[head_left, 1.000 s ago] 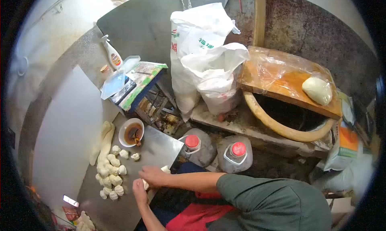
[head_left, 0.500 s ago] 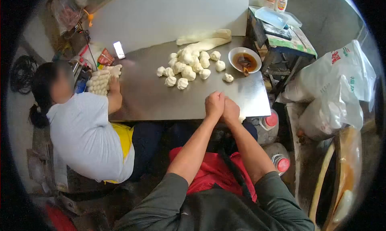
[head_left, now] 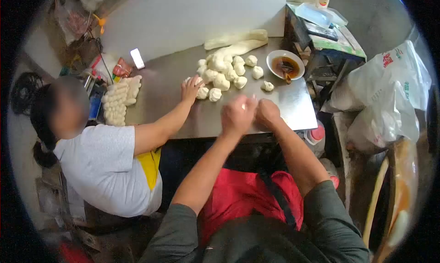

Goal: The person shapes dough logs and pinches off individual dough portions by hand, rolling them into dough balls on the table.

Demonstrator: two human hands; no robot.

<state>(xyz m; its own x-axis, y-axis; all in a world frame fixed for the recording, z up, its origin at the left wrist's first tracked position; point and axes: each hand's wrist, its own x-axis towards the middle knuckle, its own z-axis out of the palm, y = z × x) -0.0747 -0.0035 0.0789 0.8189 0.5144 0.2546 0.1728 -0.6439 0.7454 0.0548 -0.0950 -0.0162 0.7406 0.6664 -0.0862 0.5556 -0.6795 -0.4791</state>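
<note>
My left hand (head_left: 237, 115) is raised over the front edge of the metal table, its fingers curled closed and somewhat blurred. Close on its right, my right hand (head_left: 267, 112) is closed in a fist, with a small gap between the two. Whatever either hand holds is hidden. Beyond them lies a cluster of dough balls (head_left: 222, 83), with one small dough ball (head_left: 267, 86) set apart. Long rolls of dough (head_left: 245, 46) stretch behind the cluster. A white bowl (head_left: 271, 71) of brown liquid, with a brown object in it, stands at the right.
On the left a co-worker's hand (head_left: 190, 90) touches the dough balls. Rows of shaped dough (head_left: 115, 102) lie at the table's (head_left: 160, 98) left end, near a phone (head_left: 137, 59). A side stand (head_left: 346, 50) and white plastic bags (head_left: 389, 100) are at the right.
My hands were pressed together and have come apart, the left moving slightly up and away. The co-worker's hand has reached from the shaped dough across to the dough balls. The view shifted slightly.
</note>
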